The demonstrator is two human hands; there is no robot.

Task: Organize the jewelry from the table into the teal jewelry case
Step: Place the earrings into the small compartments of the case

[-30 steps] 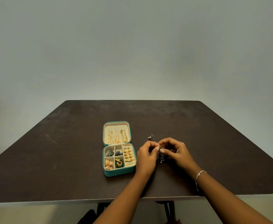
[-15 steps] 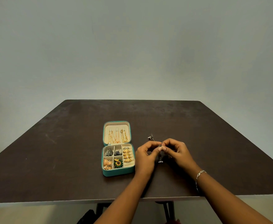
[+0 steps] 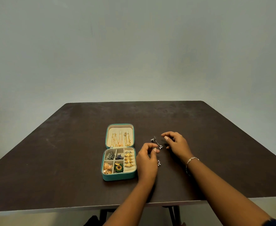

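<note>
Jewelry fills the open teal case [image 3: 119,176] lying mid-table [image 3: 52,160], nearer the front edge: gold chains [image 3: 120,140] in its lid, earrings and rings in its compartments. Just right of the case, a silver earring [image 3: 157,142] lies loose. Left hand [image 3: 148,162] pinches another small silver piece [image 3: 158,163]. Right hand [image 3: 176,145] hovers half-open beside the earring, holding nothing.
</note>
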